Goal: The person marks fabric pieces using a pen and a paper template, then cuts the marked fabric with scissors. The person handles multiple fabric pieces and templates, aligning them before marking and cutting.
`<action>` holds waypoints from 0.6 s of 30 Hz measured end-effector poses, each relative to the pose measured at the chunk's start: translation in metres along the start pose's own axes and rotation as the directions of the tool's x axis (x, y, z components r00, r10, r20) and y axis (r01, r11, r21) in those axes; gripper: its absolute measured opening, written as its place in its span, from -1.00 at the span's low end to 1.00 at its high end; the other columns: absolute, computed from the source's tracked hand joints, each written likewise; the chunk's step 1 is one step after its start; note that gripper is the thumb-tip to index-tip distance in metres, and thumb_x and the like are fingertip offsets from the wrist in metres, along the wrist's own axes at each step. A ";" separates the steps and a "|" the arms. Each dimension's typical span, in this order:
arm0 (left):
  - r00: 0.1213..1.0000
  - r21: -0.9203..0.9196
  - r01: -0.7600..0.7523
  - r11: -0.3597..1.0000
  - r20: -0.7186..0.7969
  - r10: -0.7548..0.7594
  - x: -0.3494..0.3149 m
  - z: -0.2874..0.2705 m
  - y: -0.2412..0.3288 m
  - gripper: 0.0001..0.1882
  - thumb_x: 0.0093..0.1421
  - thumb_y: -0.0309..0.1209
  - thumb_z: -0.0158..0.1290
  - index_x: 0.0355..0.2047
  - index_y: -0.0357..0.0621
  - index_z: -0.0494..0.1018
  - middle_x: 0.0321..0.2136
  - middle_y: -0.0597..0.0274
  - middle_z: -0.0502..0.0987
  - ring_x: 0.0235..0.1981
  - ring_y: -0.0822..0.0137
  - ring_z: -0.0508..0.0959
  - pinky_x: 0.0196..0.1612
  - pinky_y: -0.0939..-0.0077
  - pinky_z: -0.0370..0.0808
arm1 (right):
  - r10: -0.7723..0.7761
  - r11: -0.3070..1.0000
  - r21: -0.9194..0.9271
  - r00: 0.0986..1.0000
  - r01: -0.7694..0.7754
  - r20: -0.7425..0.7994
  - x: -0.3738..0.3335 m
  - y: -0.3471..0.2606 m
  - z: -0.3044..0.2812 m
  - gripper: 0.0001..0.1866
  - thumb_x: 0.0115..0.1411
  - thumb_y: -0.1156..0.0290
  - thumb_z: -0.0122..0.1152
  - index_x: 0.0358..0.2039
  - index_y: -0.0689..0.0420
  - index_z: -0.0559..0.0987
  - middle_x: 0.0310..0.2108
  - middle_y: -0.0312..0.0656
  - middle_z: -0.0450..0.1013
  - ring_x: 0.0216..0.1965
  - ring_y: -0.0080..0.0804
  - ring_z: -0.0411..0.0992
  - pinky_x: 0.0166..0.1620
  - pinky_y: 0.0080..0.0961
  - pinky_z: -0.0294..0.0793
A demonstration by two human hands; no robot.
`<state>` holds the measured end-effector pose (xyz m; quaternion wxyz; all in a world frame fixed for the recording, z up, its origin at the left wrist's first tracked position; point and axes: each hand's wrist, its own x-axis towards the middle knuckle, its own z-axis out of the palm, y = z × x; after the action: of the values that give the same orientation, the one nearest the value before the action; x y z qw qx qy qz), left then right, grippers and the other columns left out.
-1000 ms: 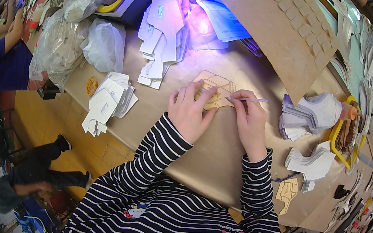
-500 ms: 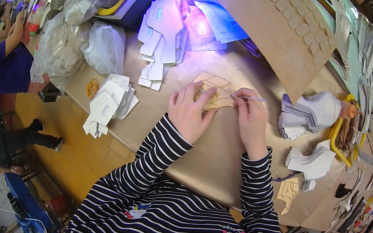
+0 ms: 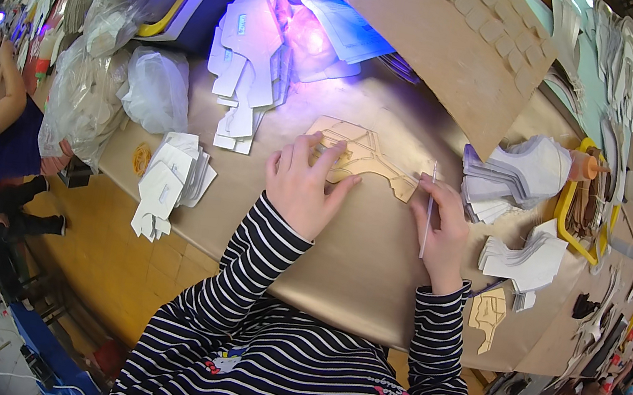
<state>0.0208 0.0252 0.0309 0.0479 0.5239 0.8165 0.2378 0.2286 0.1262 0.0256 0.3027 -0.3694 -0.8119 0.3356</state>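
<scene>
A tan cut-out template [image 3: 378, 162] with dark outlines and slots lies flat on the brown-gold table covering. My left hand [image 3: 302, 182] rests on its left part with fingers spread, fingertips pressing on top and thumb by the lower edge. That hand hides part of the template. Just beyond its right end, my right hand [image 3: 442, 228] is closed round a slim whitish pen [image 3: 424, 233], which stands nearly upright in the picture. Whatever lies beneath the template cannot be made out.
White cut pieces [image 3: 252, 59] lie under a purplish light, with another stack [image 3: 167, 180] at the table's left edge. A brown board [image 3: 444, 51] juts in from behind. Right are grey-white stacks [image 3: 515, 177], a yellow-rimmed basket [image 3: 564, 207] and a second tan template [image 3: 487, 312].
My right hand has drawn back toward me and off the template, and the pen has swung from lying sideways to upright. My left hand stays on the template. The view has shifted slightly.
</scene>
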 end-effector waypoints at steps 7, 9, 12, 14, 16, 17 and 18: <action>0.993 -0.030 -0.102 0.994 -0.070 0.100 0.010 0.015 0.000 -0.53 0.05 -0.19 0.34 -0.11 -0.18 0.52 0.12 0.03 0.44 0.16 -0.02 0.41 0.20 0.08 0.29 | -0.062 0.996 -0.067 0.996 0.066 0.063 0.004 0.007 0.003 -0.53 -0.05 0.57 0.47 -0.07 0.14 0.58 -0.04 -0.17 0.58 0.05 -0.08 0.46 0.09 -0.22 0.48; 0.988 -0.089 -0.151 0.985 -0.061 0.146 0.013 0.019 -0.004 -0.54 0.07 -0.22 0.31 -0.13 -0.27 0.51 0.16 -0.01 0.42 0.23 -0.08 0.35 0.23 0.04 0.29 | -0.062 0.997 -0.048 0.996 0.064 0.058 0.005 0.010 0.003 -0.54 -0.06 0.56 0.47 -0.08 0.14 0.58 -0.07 -0.17 0.58 0.04 -0.08 0.46 0.08 -0.22 0.48; 0.992 -0.134 -0.126 0.983 -0.036 0.123 0.011 0.022 -0.006 -0.55 0.09 -0.25 0.31 -0.13 -0.32 0.49 0.18 -0.01 0.42 0.25 -0.10 0.34 0.25 0.03 0.29 | -0.059 0.998 -0.034 0.997 0.061 0.056 0.006 0.011 0.003 -0.56 -0.07 0.57 0.48 -0.11 0.15 0.59 -0.10 -0.17 0.59 0.01 -0.09 0.47 0.06 -0.23 0.49; 0.994 -0.137 -0.108 0.985 -0.027 0.106 0.010 0.022 -0.005 -0.54 0.09 -0.25 0.30 -0.09 -0.29 0.49 0.18 -0.01 0.41 0.24 -0.10 0.35 0.25 0.04 0.29 | -0.053 0.998 -0.022 0.997 0.055 0.052 0.006 0.010 0.002 -0.58 -0.07 0.57 0.48 -0.14 0.15 0.60 -0.12 -0.17 0.59 -0.01 -0.10 0.48 0.04 -0.25 0.50; 0.995 -0.133 -0.095 0.987 -0.022 0.093 0.010 0.022 -0.003 -0.54 0.10 -0.26 0.30 -0.05 -0.25 0.50 0.18 -0.02 0.41 0.23 -0.10 0.35 0.25 0.05 0.30 | -0.043 0.999 -0.005 0.998 0.043 0.046 0.006 0.010 0.002 -0.60 -0.07 0.57 0.48 -0.16 0.16 0.60 -0.12 -0.17 0.60 -0.02 -0.11 0.49 0.03 -0.27 0.51; 0.996 -0.125 -0.087 0.988 -0.021 0.085 0.009 0.022 -0.001 -0.54 0.11 -0.27 0.30 -0.03 -0.22 0.51 0.18 -0.03 0.41 0.21 -0.11 0.36 0.25 0.07 0.30 | -0.046 0.999 0.000 0.998 0.046 0.042 0.006 0.010 0.002 -0.60 -0.07 0.57 0.48 -0.16 0.16 0.60 -0.13 -0.17 0.60 -0.03 -0.11 0.49 0.02 -0.27 0.51; 0.997 -0.116 -0.080 0.990 -0.022 0.078 0.009 0.022 0.000 -0.53 0.11 -0.28 0.31 0.00 -0.19 0.51 0.18 -0.04 0.40 0.20 -0.11 0.37 0.25 0.08 0.30 | -0.046 0.999 0.004 0.998 0.045 0.043 0.007 0.010 0.002 -0.61 -0.07 0.56 0.48 -0.17 0.16 0.61 -0.13 -0.17 0.60 -0.03 -0.11 0.49 0.02 -0.28 0.52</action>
<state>0.0240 0.0406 0.0131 0.0619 0.5500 0.7802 0.2914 0.2277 0.1358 0.0187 0.2934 -0.3431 -0.8259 0.3376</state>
